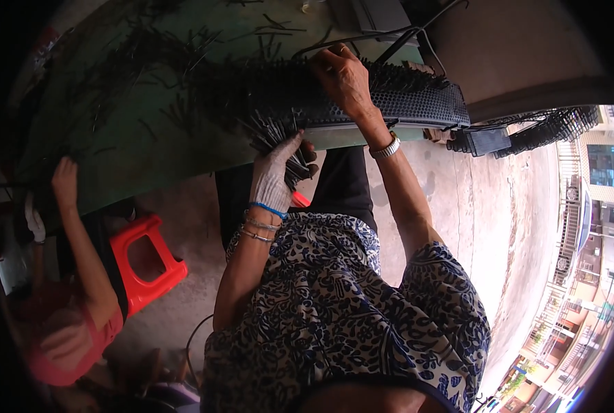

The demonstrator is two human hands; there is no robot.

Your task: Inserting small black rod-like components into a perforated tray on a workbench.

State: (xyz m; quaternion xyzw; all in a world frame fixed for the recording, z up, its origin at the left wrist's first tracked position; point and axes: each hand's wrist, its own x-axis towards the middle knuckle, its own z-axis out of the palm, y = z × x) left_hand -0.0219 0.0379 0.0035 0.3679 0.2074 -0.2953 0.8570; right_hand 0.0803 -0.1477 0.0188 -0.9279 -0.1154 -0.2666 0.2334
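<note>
Bundle (259,136): dark thin strips, right here below the near edge of the board, ends fanned out toward the upper left.
Left grip (272,172): closed round that bundle, thumb laid along it, lower ends poking out by my fingers.
Glove: white knit with a blue cuff (269,209) on this side, bracelets (260,230) just behind it.
Right grip (346,79): bare, up over the perforated board (410,103), fingers bent and drawn in close; whether they pinch a strip, I cannot tell.
Wristband: silvery metal (387,146), snug on my right wrist.
Board: long, black, full of small holes, lying along the near edge of the bench (124,172), with a dark bristly row (413,78) along its far side.
Loose strips (190,55): scattered over the green bench top, thickest beyond the board to the left.
Rods: black bent metal (427,41), just past the board on the right.
Neighbour: a co-worker in a red top (110,337) at my left, bare hand (65,182) at the bench edge, gloved hand (35,220) beside it.
Stool: bright red (162,288), on the floor (427,186) between us.
</note>
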